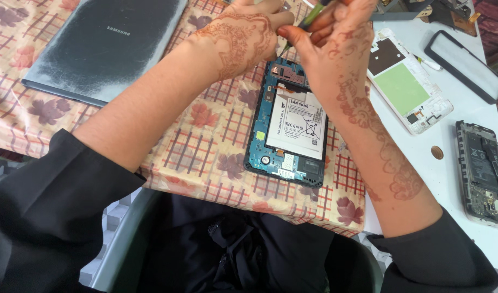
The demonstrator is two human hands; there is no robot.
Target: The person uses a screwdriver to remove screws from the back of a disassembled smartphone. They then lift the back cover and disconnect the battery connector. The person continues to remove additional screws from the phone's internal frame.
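In the head view, an opened tablet is seen lying face down on the counter, which is covered with a checked, flower-printed cloth; its back cover is off, so that a white battery and a blue circuit frame are laid bare. The right hand is closed around a thin green-handled tool, whose tip is pointed down at the top edge of the tablet. The left hand is held just beside it, fingers curled in and pinched near the tool's tip; whether anything is gripped there cannot be made out, as the fingertips are hidden. Both hands are patterned with henna, and black sleeves are worn. A dark grey back cover is laid at the far left of the counter. To the right, on a bare white surface, a white phone frame with a green panel, a dark phone, another opened phone and a small brown coin are set apart from one another.
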